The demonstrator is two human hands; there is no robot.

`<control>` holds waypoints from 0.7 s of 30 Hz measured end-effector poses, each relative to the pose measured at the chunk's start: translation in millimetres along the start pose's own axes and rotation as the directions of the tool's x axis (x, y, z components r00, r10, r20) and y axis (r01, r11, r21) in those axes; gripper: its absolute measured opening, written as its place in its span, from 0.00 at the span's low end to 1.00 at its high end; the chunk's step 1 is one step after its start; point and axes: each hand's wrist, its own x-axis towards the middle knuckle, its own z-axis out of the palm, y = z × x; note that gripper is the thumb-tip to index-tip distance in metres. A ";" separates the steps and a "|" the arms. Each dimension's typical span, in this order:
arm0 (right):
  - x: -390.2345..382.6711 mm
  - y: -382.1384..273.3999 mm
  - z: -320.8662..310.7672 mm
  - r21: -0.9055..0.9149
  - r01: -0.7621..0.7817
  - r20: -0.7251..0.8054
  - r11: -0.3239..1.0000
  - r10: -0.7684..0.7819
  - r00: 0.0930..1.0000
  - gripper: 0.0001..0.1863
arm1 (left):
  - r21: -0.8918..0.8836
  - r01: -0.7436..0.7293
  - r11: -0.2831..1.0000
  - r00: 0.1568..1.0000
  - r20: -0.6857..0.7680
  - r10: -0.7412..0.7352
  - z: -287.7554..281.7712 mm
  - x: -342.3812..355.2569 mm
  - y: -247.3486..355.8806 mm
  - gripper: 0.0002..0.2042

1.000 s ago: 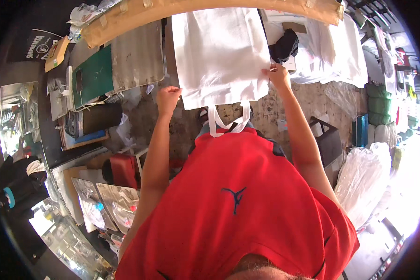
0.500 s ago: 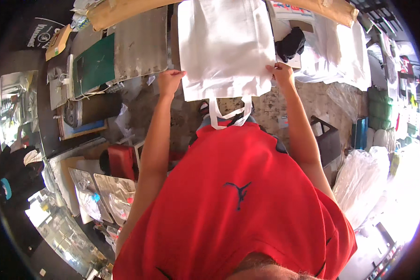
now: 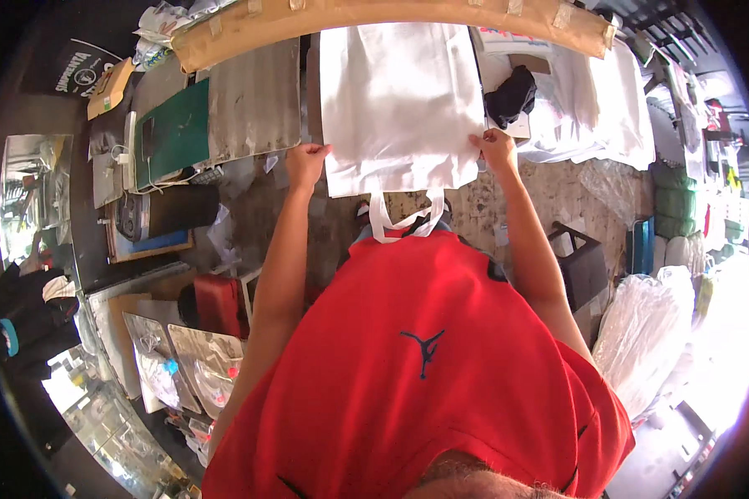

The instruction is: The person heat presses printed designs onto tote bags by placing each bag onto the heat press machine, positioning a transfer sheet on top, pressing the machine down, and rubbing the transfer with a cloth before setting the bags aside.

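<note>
White bag (image 3: 399, 104) is lying flat before me, its handle end facing my body, its far end reaching the tan wrapped bar (image 3: 391, 18). My left hand (image 3: 308, 166) is pinching the bag's left edge between thumb and fingers, a little beyond the near corner. My right hand (image 3: 496, 151) is gripping the opposite edge the same way, at about the same level. The cloth is creasing slightly between my hands. White handles (image 3: 374, 218) are hanging toward my red shirt (image 3: 424, 349); I cannot tell whether they are touching it. Left of the bag, a grey board (image 3: 254, 100) is lying beside a green panel (image 3: 175, 133). Right side: a black bundle (image 3: 512, 97) is sitting near my right hand, white sheeting (image 3: 599, 100) spreading beyond it.
</note>
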 end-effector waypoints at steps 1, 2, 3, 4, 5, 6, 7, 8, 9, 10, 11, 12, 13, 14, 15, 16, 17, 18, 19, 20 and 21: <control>1.3 3.0 1.0 0.002 0.003 -0.007 1.000 -0.003 1.000 0.17 | -0.002 -0.008 1.000 1.000 0.000 0.008 -0.2 -0.9 1.7 0.13; 2.2 6.3 1.5 -0.006 -0.009 -0.018 1.000 0.008 1.000 0.17 | -0.012 -0.015 1.000 1.000 -0.003 0.015 0.1 -1.8 3.5 0.13; 1.8 2.2 1.9 -0.015 -0.015 -0.023 1.000 0.015 1.000 0.17 | -0.022 -0.018 1.000 1.000 -0.014 0.018 -0.3 -2.1 0.8 0.13; 0.3 -1.3 1.6 -0.013 -0.009 -0.024 1.000 0.008 1.000 0.17 | -0.024 -0.022 0.999 1.000 -0.019 0.021 -0.3 -2.3 -1.7 0.13; -2.0 -4.3 1.3 -0.014 -0.002 -0.019 1.000 0.002 1.000 0.17 | -0.017 -0.025 1.000 0.999 -0.031 0.025 -0.1 -2.4 -4.0 0.13; -2.7 -3.4 -0.7 -0.015 -0.001 -0.020 1.000 0.001 1.000 0.17 | -0.011 -0.032 0.999 0.999 -0.036 0.031 1.0 -3.1 -2.2 0.13; -2.0 -2.0 -1.3 -0.014 -0.001 -0.027 1.000 0.000 1.000 0.17 | -0.012 -0.038 0.999 0.999 -0.033 0.038 2.4 -4.2 -0.5 0.13; -2.2 -1.1 -0.9 0.009 -0.007 -0.018 1.000 0.007 1.000 0.17 | 0.000 -0.062 0.998 0.996 -0.063 0.062 4.4 -5.7 1.3 0.13; -1.7 -2.8 -1.1 0.033 -0.009 -0.004 0.999 0.009 1.000 0.17 | 0.012 -0.084 0.996 0.992 -0.097 0.085 5.1 -6.0 0.3 0.12; -1.2 -4.5 -1.8 0.035 -0.005 -0.008 0.999 0.005 1.000 0.17 | 0.011 -0.089 0.996 0.991 -0.100 0.090 5.9 -4.7 -3.2 0.12; -1.3 -6.1 -1.6 0.045 -0.018 0.001 0.999 0.018 1.000 0.17 | -0.002 -0.110 0.994 0.986 -0.129 0.109 6.6 -3.9 -6.6 0.12; -2.0 -5.5 -2.2 0.056 -0.037 0.007 0.998 0.036 0.999 0.17 | -0.014 -0.133 0.991 0.980 -0.152 0.129 7.5 -4.6 -3.3 0.12; -2.7 -5.0 -2.6 0.058 -0.037 0.000 0.998 0.038 0.999 0.17 | -0.015 -0.139 0.990 0.980 -0.148 0.135 7.4 -5.2 -0.4 0.12; -3.4 -4.5 -2.8 0.083 -0.038 0.007 0.996 0.038 0.999 0.18 | 0.004 -0.100 0.995 0.988 -0.120 0.100 6.4 -6.5 2.0 0.12; -2.5 -2.7 -3.0 0.109 -0.040 0.012 0.993 0.039 0.999 0.18 | 0.026 -0.064 0.998 0.994 -0.092 0.066 5.5 -9.0 7.5 0.11; 0.3 0.3 -2.2 0.102 -0.057 0.002 0.993 0.057 0.998 0.18 | 0.026 -0.075 0.997 0.993 -0.088 0.077 8.9 -13.2 12.6 0.11; 1.8 3.9 -1.1 0.106 -0.056 -0.009 0.993 0.058 0.998 0.18 | 0.134 -0.271 0.953 0.926 -0.235 0.296 18.0 -19.5 18.8 0.12; 4.6 7.8 1.8 0.119 -0.062 -0.001 0.991 0.062 0.998 0.18 | 0.265 -0.426 0.865 0.791 -0.355 0.499 27.1 -27.2 24.9 0.14; 6.3 11.2 2.1 0.130 -0.071 0.005 0.989 0.071 0.997 0.18 | 0.273 -0.585 0.764 0.725 -0.246 0.643 35.9 -35.0 36.0 0.17; 4.4 9.5 2.5 0.131 -0.080 0.005 0.988 0.080 0.997 0.19 | 0.241 -0.724 0.647 0.646 -0.094 0.758 41.8 -44.9 56.2 0.17; 3.7 6.4 0.5 0.126 -0.074 0.007 0.989 0.074 0.997 0.19 | 0.248 -0.759 0.603 0.624 0.009 0.782 55.6 -52.5 64.6 0.21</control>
